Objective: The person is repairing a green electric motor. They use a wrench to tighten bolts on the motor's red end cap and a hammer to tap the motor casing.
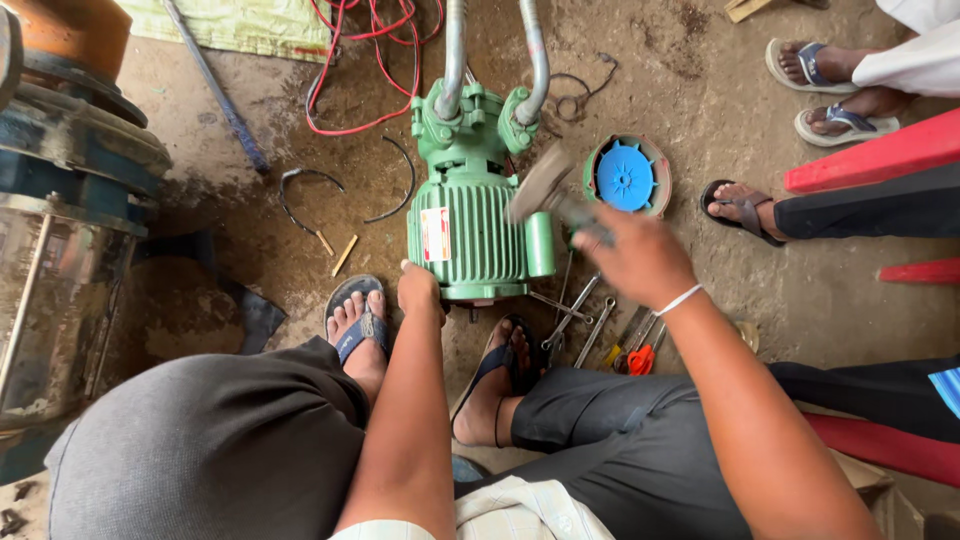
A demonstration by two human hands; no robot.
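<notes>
- Green electric motor pump (468, 225) sits on the dirt floor (820, 300) between the person's sandalled feet, ribbed casing toward the camera, two metal pipes (452, 50) rising from its far end.
- Left hand (420, 290) rests on the near end of the motor casing, fingers curled together over the rim; reads as a steadying hold rather than a lift.
- Right hand (640, 255) is clamped around the handle of a hammer (548, 190), its head blurred, poised just above the motor's right side near the small green side box (540, 245).
- Judgement: the motor looks like cast metal, heavy and rigid, and would not shift easily. The cooling fins give grip but are thin edges; the end rim where the left hand sits and the pipe flanges seem the sound places to take hold.
- Judgement: paint looks dry, not oily, so slip seems unlikely; the fins and side box are likely the parts most apt to chip under a blow.
- Blue plastic fan (625, 178) lies in its round cover just right of the motor; it looks light and brittle.
- Spanners and pliers (590, 325) lie near the right foot.
- Red wire (360, 70) loops beyond the pump.
- Other people's sandalled feet (830, 90) stand at the upper right.
</notes>
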